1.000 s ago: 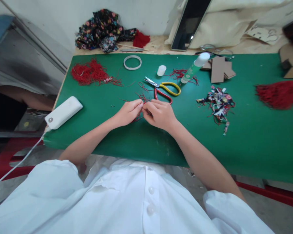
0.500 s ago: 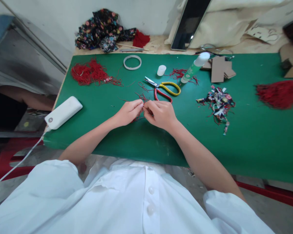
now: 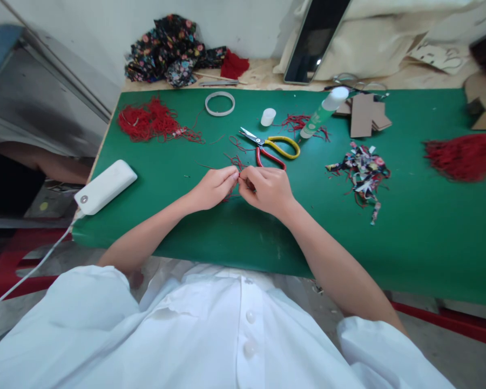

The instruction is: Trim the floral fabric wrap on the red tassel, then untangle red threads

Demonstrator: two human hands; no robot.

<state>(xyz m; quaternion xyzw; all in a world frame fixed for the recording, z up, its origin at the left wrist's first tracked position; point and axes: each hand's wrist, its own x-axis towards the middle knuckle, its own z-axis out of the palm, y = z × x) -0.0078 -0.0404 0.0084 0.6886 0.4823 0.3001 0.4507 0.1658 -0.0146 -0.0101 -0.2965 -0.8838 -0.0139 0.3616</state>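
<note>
At the near middle of the green tabletop (image 3: 178, 227), the left hand (image 3: 213, 187) and right hand (image 3: 267, 189) pinch a thin red thread (image 3: 239, 175) between closed fingers, scissors (image 3: 269, 148) at twelve o'clock; the strand looks light, limp and best gripped near its ends.

craft workshop | green mat (image 3: 409, 237) | scissors (image 3: 269, 147) | thread piles (image 3: 149, 120)

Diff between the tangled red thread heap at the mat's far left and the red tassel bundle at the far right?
The tangled red thread heap is loose and knotted, with stray strands trailing toward the mat's middle; the red tassel bundle has dense strands combed one way. The heap shows whole; the bundle runs past the picture's right edge. Both are red, lie on the green mat, and are apart from both hands.
</note>
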